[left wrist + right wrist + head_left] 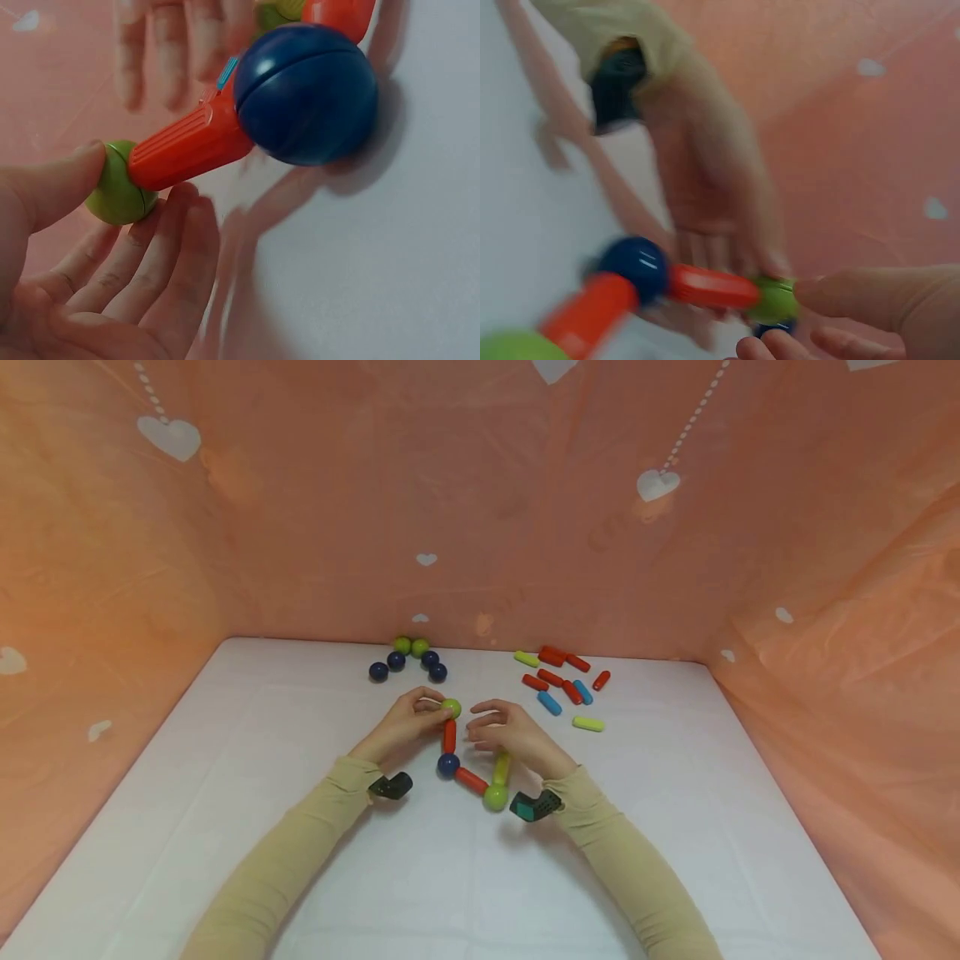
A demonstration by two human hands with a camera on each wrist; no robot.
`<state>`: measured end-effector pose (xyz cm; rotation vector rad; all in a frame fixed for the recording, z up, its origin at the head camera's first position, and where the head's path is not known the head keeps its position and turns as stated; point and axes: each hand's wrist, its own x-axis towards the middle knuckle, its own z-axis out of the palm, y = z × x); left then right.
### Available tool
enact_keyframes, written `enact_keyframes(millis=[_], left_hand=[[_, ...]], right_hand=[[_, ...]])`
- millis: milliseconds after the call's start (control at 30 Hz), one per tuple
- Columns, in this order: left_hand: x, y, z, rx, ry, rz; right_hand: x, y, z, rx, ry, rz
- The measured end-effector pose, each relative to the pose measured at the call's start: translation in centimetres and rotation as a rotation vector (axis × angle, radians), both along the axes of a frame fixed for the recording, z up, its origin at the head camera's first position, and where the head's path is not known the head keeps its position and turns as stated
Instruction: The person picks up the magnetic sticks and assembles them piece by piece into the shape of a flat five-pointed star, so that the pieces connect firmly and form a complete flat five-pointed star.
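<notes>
My left hand pinches a green ball between thumb and fingers, plain in the left wrist view. From that ball a red rod runs to a dark blue ball. A second red rod joins the blue ball to another green ball nearer me. A yellow-green rod leads away from there, its far end under my right hand. That hand hovers to the right of the pinched ball with loosely bent fingers, holding nothing.
Two green balls and several dark blue balls lie at the back of the white table. Loose red rods, blue rods and yellow-green rods are scattered at the back right. Orange-pink cloth hangs around three sides.
</notes>
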<state>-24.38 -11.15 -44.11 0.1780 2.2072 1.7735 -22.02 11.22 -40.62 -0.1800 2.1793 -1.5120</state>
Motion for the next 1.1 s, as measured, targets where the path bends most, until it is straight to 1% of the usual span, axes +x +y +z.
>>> enact_keyframes(millis=[100,167,200,300,367,467,600,667,800,967,1100], left_hand=[[0.0,0.1,0.1,0.016,-0.029,0.004],[0.0,0.2,0.1,0.011,-0.049,0.005],[0.0,0.2,0.1,0.005,-0.056,0.004],[-0.1,0.3,0.0,0.029,-0.096,0.006],[-0.1,0.2,-0.1,0.049,-0.115,0.005],[-0.2,0.1,-0.4,0.079,-0.137,0.004],[-0.3,0.1,-0.7,0.116,-0.145,-0.009],[-0.3,0.1,-0.8,0.134,-0.148,-0.013],[-0.2,0.0,-0.9,0.149,-0.162,-0.01],[-0.1,-0.1,-0.9,0.152,-0.18,-0.002],[-0.1,-0.1,-0.9,0.17,-0.184,-0.017]], right_hand=[[-0.8,1.4,1.0,0.003,0.034,-0.041],[-1.3,2.4,1.4,0.004,0.053,-0.083],[-1.6,2.9,1.5,0.019,0.07,-0.102],[-2.2,4.1,1.6,0.075,0.126,-0.142],[-2.6,4.6,1.2,0.14,0.167,-0.155],[-3.1,5.0,0.2,0.231,0.226,-0.142],[-3.4,5.3,-1.1,0.337,0.291,-0.116],[-3.4,5.4,-1.5,0.369,0.318,-0.11],[-3.4,5.3,-1.9,0.381,0.327,-0.106],[-3.3,5.1,-2.2,0.372,0.293,-0.096],[-3.3,5.0,-2.3,0.378,0.274,-0.093]])
